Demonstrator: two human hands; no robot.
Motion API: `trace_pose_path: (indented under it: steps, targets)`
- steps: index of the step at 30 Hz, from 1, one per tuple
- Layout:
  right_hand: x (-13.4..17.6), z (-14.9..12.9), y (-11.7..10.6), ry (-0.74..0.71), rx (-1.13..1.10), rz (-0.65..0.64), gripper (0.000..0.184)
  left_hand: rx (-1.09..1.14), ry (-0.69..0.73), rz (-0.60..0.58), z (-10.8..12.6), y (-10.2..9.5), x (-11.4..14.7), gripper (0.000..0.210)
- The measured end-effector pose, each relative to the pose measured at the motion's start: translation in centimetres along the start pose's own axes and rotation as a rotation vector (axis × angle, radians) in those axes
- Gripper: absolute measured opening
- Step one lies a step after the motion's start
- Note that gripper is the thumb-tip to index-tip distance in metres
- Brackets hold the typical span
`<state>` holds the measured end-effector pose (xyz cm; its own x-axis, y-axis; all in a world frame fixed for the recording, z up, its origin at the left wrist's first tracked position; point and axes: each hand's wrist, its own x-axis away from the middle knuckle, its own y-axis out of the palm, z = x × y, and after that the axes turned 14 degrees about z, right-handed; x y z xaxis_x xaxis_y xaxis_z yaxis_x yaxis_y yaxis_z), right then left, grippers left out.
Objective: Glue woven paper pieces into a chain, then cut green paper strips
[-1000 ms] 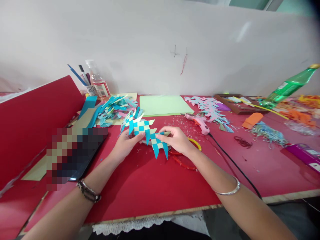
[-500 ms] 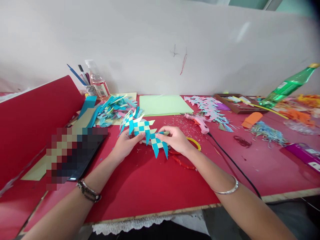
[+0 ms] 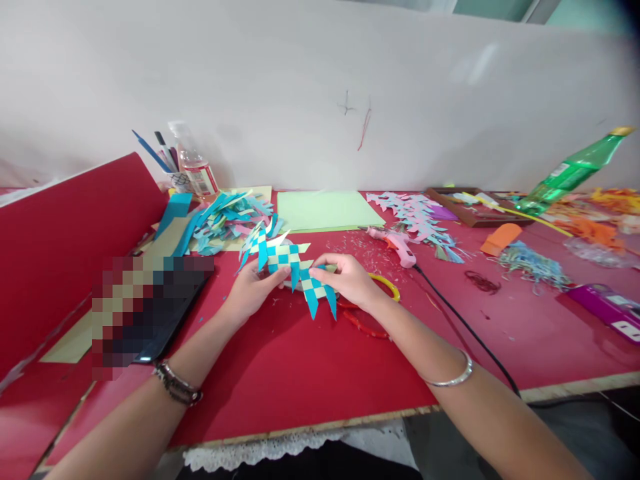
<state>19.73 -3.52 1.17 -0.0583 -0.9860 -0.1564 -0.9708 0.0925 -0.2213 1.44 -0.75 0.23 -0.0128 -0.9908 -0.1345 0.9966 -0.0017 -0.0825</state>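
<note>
A woven paper strip (image 3: pixel 283 259) in blue and pale yellow, with pointed ends along its edges, is held up above the red table. My left hand (image 3: pixel 254 288) grips its middle, thumb on the front face and fingers hidden behind. Nearer its lower right end, my right hand (image 3: pixel 349 280) pinches it between thumb and fingers. Beneath and behind the right hand lies a pair of scissors (image 3: pixel 391 287) with yellow and red handles, partly covered by the hand and the strip.
A pink glue gun (image 3: pixel 395 245) with a black cord lies right of the hands. Behind are cut paper strips (image 3: pixel 225 220), pale green sheets (image 3: pixel 327 210) and a pink-blue woven paper piece (image 3: pixel 415 217). A dark tablet-like device (image 3: pixel 170 313) lies left; a green bottle (image 3: pixel 570 173) leans at right.
Both hands keep their hold on the woven paper strip, almost unmoved. The whole view has shifted very slightly.
</note>
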Motion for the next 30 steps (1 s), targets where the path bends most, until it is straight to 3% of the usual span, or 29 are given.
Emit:
trace_pose_path:
  steps: [30]
  targets:
    - [0.1,0.9,0.9,-0.073,0.012,0.1,0.022,0.007,-0.056,-0.005,1.0,0.4,0.4,0.024]
